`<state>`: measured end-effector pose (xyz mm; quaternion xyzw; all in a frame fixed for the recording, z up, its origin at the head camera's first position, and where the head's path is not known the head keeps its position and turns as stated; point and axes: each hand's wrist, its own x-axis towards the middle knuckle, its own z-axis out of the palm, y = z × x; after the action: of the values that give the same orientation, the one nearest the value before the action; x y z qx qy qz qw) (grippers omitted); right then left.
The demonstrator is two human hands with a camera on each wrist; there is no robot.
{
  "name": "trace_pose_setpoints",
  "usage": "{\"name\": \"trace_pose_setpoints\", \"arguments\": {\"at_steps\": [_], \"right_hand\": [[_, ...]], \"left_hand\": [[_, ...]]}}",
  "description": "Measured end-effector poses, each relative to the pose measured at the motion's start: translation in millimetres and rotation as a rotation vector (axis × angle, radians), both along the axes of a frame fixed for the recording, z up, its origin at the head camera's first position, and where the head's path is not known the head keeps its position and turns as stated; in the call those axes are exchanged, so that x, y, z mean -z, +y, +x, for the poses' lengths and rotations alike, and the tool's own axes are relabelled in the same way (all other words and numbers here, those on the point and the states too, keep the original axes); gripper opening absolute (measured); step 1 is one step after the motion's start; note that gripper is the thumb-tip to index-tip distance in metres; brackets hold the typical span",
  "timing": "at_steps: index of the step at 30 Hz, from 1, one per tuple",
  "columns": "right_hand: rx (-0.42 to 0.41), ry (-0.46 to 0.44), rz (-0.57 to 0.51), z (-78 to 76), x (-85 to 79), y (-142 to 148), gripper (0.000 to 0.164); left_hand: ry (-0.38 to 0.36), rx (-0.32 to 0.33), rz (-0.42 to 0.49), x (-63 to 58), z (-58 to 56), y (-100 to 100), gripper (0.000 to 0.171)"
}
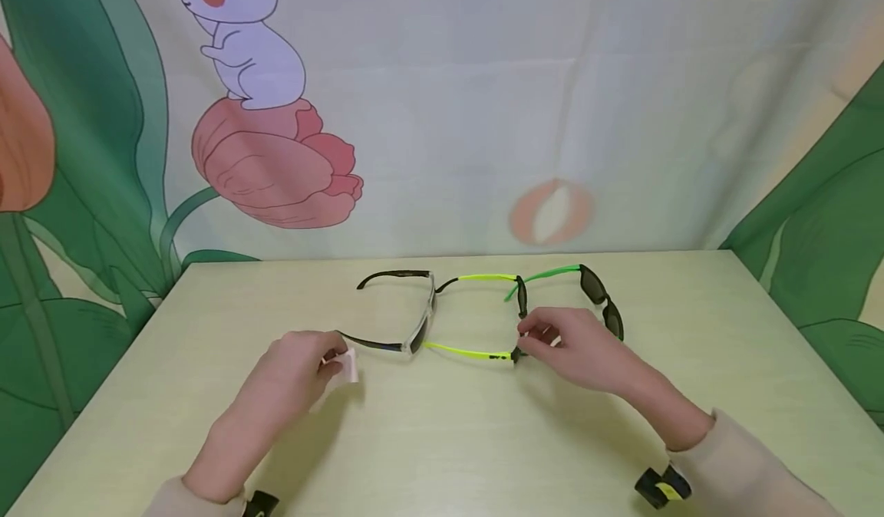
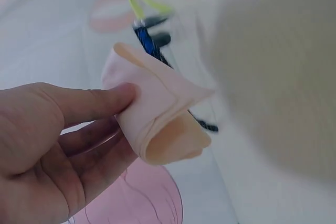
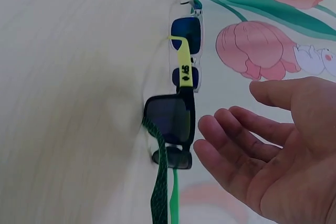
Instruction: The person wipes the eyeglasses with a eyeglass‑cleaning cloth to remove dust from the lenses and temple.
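Observation:
My left hand (image 1: 293, 367) pinches a folded pale pink cloth (image 2: 152, 93) between thumb and fingers, near a temple tip of the clear-framed sunglasses (image 1: 418, 334). Those have dark temples, unfolded. To their right stand black-framed sunglasses with yellow temples (image 1: 470, 353). My right hand (image 1: 580, 348) is beside the front of this middle pair and partly hides it in the head view. In the right wrist view its fingers (image 3: 231, 135) are loosely bent, with nothing between them and the thumb. Farther right, sunglasses with green temples (image 1: 612, 321) are partly covered by the right hand.
The three pairs form a row on the pale wooden table (image 1: 442, 440), temples pointing left. A printed curtain (image 1: 442, 133) hangs right behind the table's back edge. Small black cameras (image 1: 663, 488) are strapped at both wrists.

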<state>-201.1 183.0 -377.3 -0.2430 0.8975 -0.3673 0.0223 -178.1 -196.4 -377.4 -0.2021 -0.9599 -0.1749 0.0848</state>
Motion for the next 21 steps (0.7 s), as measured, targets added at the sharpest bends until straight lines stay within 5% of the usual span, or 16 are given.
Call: {"name": "trace_pose_setpoints", "arguments": {"at_steps": [5, 12, 18, 21], "right_hand": [[0.058, 0.02, 0.049, 8.6, 0.8, 19, 0.014], [0.07, 0.02, 0.152, 19.2, 2.4, 34, 0.02], [0.074, 0.06, 0.199, 28.7, 7.7, 37, 0.023], [0.091, 0.106, 0.227, 33.8, 9.2, 36, 0.031]], "left_hand": [[0.016, -0.03, -0.08, 3.3, -5.5, -13, 0.018], [-0.086, -0.006, -0.149, 17.4, -7.3, -18, 0.016], [-0.136, 0.013, -0.211, 23.7, -1.0, -15, 0.008], [-0.136, -0.011, -0.256, 24.0, 5.8, -9, 0.023]]}}
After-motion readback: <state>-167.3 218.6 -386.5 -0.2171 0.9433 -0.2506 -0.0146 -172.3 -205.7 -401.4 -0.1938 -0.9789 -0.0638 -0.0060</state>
